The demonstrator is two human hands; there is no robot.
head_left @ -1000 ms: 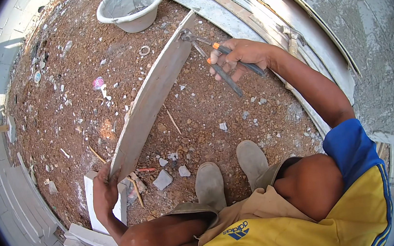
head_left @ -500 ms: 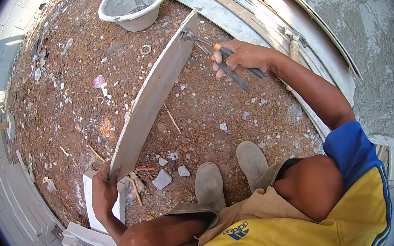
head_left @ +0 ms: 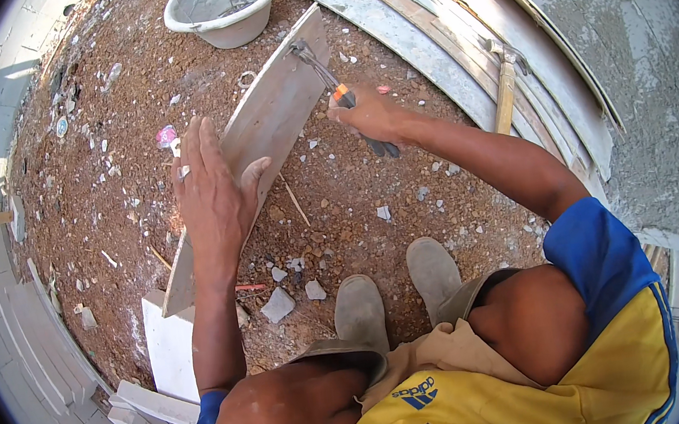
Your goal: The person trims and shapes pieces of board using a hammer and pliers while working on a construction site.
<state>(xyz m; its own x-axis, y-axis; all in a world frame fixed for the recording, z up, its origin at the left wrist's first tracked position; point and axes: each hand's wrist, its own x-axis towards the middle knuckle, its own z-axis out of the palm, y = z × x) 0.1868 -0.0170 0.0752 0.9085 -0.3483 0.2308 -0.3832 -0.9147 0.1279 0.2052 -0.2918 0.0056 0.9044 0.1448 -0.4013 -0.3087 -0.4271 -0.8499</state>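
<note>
A long, flat plywood board (head_left: pixel 282 111) stands tilted on edge across the ground, from the far middle to the near left. My right hand (head_left: pixel 372 114) is closed around the dark grey and orange handles of a pair of pincers (head_left: pixel 323 70). The metal jaws meet the board's top edge near its far end; whether they bite a nail there is too small to tell. Over the board's middle, my left hand (head_left: pixel 214 180) lies with fingers stretched and thumb apart, against its edge. The board's near end is by a white block (head_left: pixel 170 357).
A whitish basin (head_left: pixel 231 32) sits beyond the board's far end. Several long planks (head_left: pixel 413 44) lie stacked to the right, with a wooden-handled hammer (head_left: pixel 504 97) on them. Stone chips (head_left: pixel 278 305) dot the reddish soil near my boots (head_left: pixel 360 314). Pale blocks (head_left: pixel 156 407) lie near left.
My left hand has let go of the board's near end and moved up to its middle, opening. The pincers have shifted left and their handles have come together. The board has shifted slightly.
</note>
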